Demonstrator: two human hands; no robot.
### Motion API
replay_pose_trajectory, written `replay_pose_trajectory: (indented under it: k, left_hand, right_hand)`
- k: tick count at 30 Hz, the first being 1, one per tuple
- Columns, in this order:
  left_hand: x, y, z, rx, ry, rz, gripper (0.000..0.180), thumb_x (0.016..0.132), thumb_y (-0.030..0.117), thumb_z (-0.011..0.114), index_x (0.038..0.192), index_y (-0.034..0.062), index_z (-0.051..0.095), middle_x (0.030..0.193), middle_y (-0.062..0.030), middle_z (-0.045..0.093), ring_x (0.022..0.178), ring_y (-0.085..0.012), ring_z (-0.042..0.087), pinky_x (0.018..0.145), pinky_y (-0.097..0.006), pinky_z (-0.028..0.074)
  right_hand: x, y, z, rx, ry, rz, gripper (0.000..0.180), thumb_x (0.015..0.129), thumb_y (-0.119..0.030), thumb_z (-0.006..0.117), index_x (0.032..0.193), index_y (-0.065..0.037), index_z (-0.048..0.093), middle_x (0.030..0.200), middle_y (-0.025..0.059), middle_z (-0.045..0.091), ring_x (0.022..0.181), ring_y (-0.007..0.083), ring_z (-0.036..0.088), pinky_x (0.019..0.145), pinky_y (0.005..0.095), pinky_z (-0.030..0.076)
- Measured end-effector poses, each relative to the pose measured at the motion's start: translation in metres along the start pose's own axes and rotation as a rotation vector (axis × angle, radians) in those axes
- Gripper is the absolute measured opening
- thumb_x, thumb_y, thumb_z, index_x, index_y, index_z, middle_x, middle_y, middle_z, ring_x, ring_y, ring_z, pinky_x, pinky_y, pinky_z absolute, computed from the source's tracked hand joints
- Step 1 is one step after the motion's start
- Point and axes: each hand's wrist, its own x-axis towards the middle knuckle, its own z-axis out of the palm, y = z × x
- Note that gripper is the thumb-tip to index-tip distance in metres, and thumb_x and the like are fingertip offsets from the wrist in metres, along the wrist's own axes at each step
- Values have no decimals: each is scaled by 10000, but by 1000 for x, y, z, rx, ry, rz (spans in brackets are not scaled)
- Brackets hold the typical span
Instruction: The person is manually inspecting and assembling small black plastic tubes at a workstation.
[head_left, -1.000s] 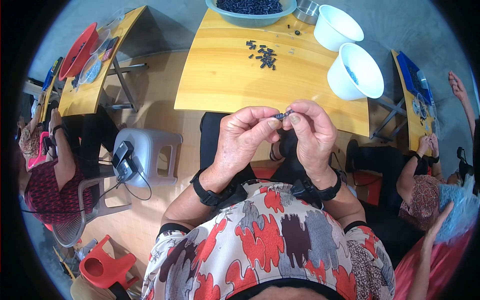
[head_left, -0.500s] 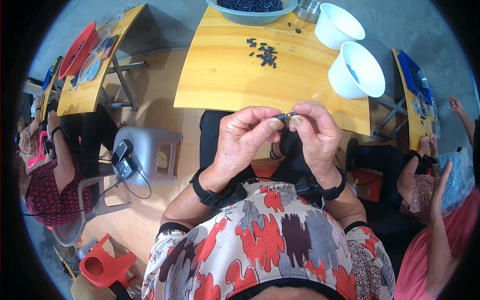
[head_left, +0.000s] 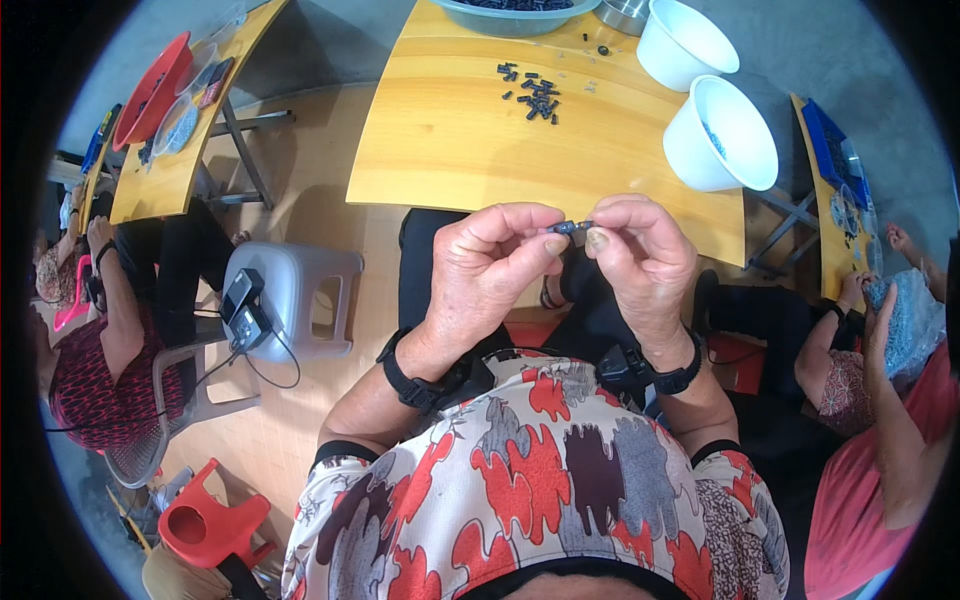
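Just past the table's near edge, my left hand (head_left: 490,268) pinches a small dark cylindrical part (head_left: 566,228) between thumb and fingertips. My right hand (head_left: 645,262) closes its thumb and forefinger on the other end of it, where a small brass-coloured bit shows. The fingertips hide most of both ends. Beyond my hands, a loose pile of small black parts (head_left: 540,98) lies on the wooden table (head_left: 440,150).
At the table's far edge stands a basin (head_left: 520,22) of dark parts beside a metal bowl (head_left: 624,14). Two white tubs (head_left: 690,45) sit on the right, the nearer with blue pieces inside. A grey stool (head_left: 300,300) carries black devices. Co-workers sit at both sides.
The two hands have drawn slightly apart, the right one shifting right, and more of the part's middle shows. At right, a co-worker's bag of blue pieces has shifted. The view has tilted a little.
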Motion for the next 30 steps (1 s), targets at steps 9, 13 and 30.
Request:
replay_pose_trajectory:
  k: [9,13,30]
  left_hand:
    - [1,-1,-3,-6,-14,1,166,838,-16,607,1002,-38,621,834,-70,659,713,-87,626,642,-209,527]
    - [2,-3,-4,-47,-30,-14,167,842,-14,604,1008,-33,621,846,-73,659,717,-90,626,651,-212,531]
    - [2,-12,-2,-92,-16,9,152,846,-10,602,996,-29,622,832,-77,657,698,-107,627,637,-217,525]
  right_hand:
    - [3,2,-2,-25,-32,-24,170,769,128,583,903,26,595,887,65,601,808,93,593,710,211,504]
    - [3,0,-1,-17,-27,-15,170,766,133,576,898,28,595,892,71,602,815,99,597,712,214,508]
    - [6,7,2,-180,-57,-153,110,767,92,609,829,1,599,794,69,612,684,93,601,583,210,495]
